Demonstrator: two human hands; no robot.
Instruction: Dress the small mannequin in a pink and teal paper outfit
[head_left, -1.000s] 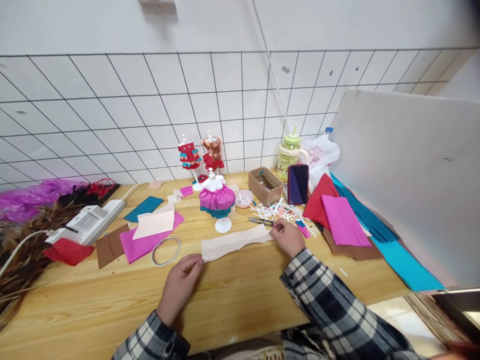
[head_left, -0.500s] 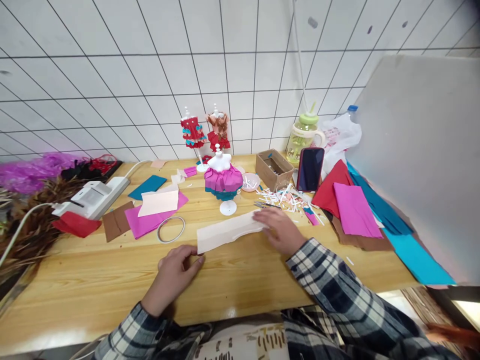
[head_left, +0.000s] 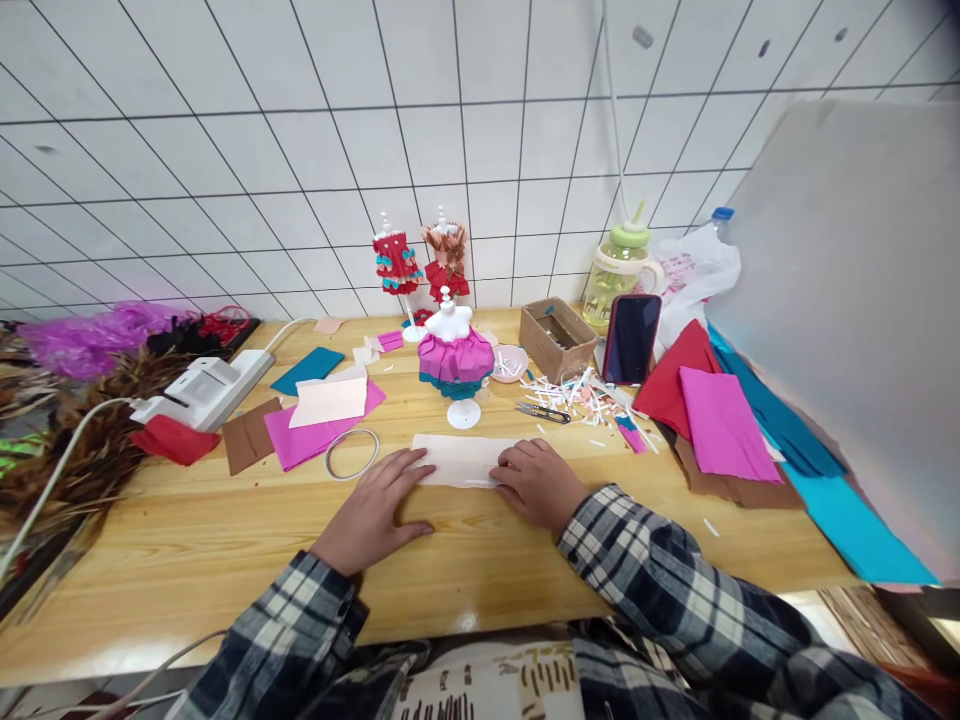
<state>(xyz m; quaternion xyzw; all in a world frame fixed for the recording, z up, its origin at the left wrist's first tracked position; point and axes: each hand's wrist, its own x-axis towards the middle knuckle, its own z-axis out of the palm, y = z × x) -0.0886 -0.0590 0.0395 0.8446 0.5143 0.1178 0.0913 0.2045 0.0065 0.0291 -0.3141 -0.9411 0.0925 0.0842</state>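
Note:
A pale pink strip of crepe paper (head_left: 459, 461) lies flat on the table before me, its long side crosswise. My left hand (head_left: 381, 508) rests with fingers stretched over the strip's left end and the thumb apart on the wood. At the right end, my right hand (head_left: 538, 484) has bent fingers closed on the paper, hiding that end. Just behind the strip stands a small white dress form (head_left: 450, 322) wearing a magenta and teal paper dress (head_left: 456, 362). A roll of narrow tape (head_left: 352, 455) lies left of my left hand.
Thread snips (head_left: 543, 412) lie near white scraps (head_left: 581, 398) and a cardboard box (head_left: 556, 338). A phone (head_left: 631, 338) leans by a green-lidded jug (head_left: 619, 272). Coloured paper sheets (head_left: 727, 425) are at right, folded pieces (head_left: 328, 400) and a power strip (head_left: 206, 390) at left.
The strip has gone from slanted to nearly level and lies closer to me. My right hand has come inward and nearer; my left hand has moved onto the strip's left end.

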